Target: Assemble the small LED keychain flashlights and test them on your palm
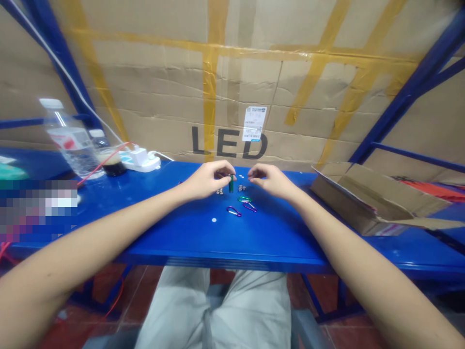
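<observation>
My left hand (208, 181) is closed, with thumb and fingers pinching a small green piece (231, 183) that points down over the table. Whether this piece is a carabiner seen edge-on, I cannot tell. Just to the right, my right hand (271, 179) is curled with its fingertips close together; anything in them is too small to make out. Small gold-coloured parts (220, 191) lie by the left fingers, and small silver parts (242, 188) sit between the hands. Nearer me rest a green carabiner (244, 199), a purple carabiner (250, 207) and another purple carabiner (234, 212).
On the blue table (181, 237), a box without a lid (341, 206) stands at right. A water bottle (70, 143), a cup of dark liquid (113, 165) and a white power strip (141, 161) are at left. Taped cardboard (163, 97) rises behind. A white dot (214, 220) lies in front.
</observation>
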Demonstrator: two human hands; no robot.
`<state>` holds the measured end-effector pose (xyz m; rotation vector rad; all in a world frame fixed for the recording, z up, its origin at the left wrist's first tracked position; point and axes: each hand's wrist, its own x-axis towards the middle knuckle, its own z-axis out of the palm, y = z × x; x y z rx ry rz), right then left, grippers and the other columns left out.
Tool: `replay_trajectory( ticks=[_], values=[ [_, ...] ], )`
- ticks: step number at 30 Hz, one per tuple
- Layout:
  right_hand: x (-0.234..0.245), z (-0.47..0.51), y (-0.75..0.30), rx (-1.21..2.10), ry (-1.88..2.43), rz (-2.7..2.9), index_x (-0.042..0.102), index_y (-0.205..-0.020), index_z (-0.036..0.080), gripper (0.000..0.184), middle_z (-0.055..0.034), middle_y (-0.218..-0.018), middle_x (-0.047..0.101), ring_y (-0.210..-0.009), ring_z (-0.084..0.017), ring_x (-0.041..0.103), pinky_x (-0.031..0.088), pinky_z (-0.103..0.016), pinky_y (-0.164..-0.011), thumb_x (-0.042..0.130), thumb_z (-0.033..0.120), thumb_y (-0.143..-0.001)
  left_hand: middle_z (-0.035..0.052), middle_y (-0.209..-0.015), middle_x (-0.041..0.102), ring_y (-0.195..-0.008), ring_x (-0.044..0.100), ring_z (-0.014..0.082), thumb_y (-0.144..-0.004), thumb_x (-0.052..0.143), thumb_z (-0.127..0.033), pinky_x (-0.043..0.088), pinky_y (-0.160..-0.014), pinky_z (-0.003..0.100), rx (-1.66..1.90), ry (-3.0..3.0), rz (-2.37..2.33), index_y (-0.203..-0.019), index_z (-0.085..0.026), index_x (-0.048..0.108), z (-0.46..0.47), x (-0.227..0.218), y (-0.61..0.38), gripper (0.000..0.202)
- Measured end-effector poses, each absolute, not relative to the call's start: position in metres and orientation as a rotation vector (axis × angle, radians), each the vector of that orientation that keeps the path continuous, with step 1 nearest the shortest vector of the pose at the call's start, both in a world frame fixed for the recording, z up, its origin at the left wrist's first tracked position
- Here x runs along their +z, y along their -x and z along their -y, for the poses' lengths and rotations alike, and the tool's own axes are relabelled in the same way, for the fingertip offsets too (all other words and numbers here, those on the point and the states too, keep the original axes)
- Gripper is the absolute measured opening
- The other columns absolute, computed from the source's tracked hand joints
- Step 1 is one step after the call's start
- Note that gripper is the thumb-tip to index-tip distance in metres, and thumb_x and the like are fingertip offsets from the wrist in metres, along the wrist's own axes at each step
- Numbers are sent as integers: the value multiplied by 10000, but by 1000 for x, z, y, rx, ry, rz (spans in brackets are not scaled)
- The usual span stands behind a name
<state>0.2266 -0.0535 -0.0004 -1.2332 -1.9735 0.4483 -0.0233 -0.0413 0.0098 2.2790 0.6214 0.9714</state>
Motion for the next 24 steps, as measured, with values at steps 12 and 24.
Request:
replay_trajectory(
  ticks=[12, 24],
  values=[
    [-23, 45, -217, 271, 1510, 2145, 716, -834, 183, 68, -89, -917, 775, -827, -231, 693, 492, -331, -751, 663, 205, -871, 91, -1106, 653, -938, 677, 177, -904, 571, -176, 637, -719, 348, 994, -1670, -568, -1047, -167, 565, 41, 5, 15, 143],
    [-13, 49, -218, 340, 1384, 1982, 654, -764, 179, 73, -51, -779, 711, -725, -199, 624, 474, -331, -705, 595, 198, -802, 84, -917, 704, -757, 628, 137, -879, 647, -271, 526, -670, 280, 933, -1855, -724, -1070, -120, 667, 28, -7, 14, 245]
  ],
)
